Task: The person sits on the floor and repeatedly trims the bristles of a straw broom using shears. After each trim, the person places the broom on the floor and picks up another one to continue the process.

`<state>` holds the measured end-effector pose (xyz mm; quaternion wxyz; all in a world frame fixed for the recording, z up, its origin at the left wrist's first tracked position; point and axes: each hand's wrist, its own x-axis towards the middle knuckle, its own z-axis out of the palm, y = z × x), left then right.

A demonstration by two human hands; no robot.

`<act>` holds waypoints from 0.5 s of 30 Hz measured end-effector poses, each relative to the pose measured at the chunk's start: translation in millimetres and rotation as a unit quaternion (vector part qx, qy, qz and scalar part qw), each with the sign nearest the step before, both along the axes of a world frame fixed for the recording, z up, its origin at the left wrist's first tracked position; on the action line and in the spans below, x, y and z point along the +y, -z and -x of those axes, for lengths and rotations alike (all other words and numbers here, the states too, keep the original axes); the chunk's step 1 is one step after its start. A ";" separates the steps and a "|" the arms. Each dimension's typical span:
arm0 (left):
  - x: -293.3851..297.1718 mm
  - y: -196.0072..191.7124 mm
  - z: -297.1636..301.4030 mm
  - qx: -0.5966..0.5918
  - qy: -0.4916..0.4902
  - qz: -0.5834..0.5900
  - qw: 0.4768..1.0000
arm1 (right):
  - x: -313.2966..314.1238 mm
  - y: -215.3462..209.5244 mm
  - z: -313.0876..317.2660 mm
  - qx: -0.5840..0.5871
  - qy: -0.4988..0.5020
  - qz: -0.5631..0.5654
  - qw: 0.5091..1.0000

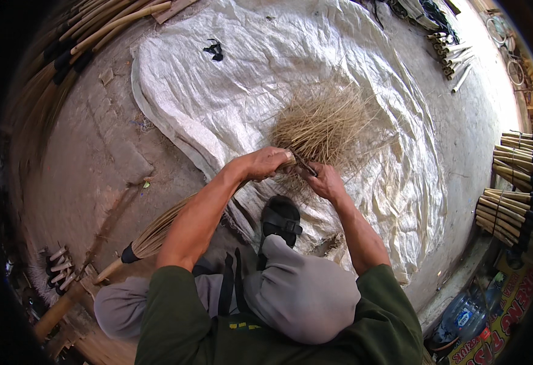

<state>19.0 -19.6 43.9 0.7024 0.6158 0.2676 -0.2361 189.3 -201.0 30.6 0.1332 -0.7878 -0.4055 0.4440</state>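
Head view: the left hand (pixel 268 164) and the right hand (pixel 326 180) meet over a white woven sheet (pixel 187 91) spread on the floor (pixel 105 131). The left fingers are curled tightly around bristles (pixel 162 226), though the exact hold is partly hidden. These belong to a broom whose dark collar (pixel 131 253) and wooden handle (pixel 109 271) lie at lower left; its length passes behind the left forearm. The right fingers are closed on a dark narrow blade (pixel 305 164), which slants toward the left thumb. Just beyond both hands, a loose heap of straw-coloured fibres (pixel 327 118) rests on the sheet. A black sandal (pixel 282 220) is on the foot below the hands. Elsewhere: a black scrap (pixel 215 50) on the sheet; long-handled brooms (pixel 105 30) at upper left; tied bundles of wooden handles (pixel 502 213) at right; a blue water jug (pixel 463 316) at lower right.
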 end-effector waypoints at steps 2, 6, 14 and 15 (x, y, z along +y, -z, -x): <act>-2.4 -1.9 0.2 0.005 -0.013 -0.002 1.000 | -3.8 8.9 3.2 0.019 0.015 -0.033 0.999; -6.9 -13.2 1.7 -0.011 -0.075 -0.014 0.997 | -6.6 21.7 18.6 0.030 0.035 -0.018 0.999; 60.1 -96.2 23.0 -0.029 -0.005 -0.249 0.968 | 34.6 -9.3 108.4 0.036 0.029 -0.096 0.994; 64.0 -114.8 26.1 -0.052 0.017 -0.338 0.940 | 42.7 -15.2 116.2 -0.024 0.023 -0.131 0.991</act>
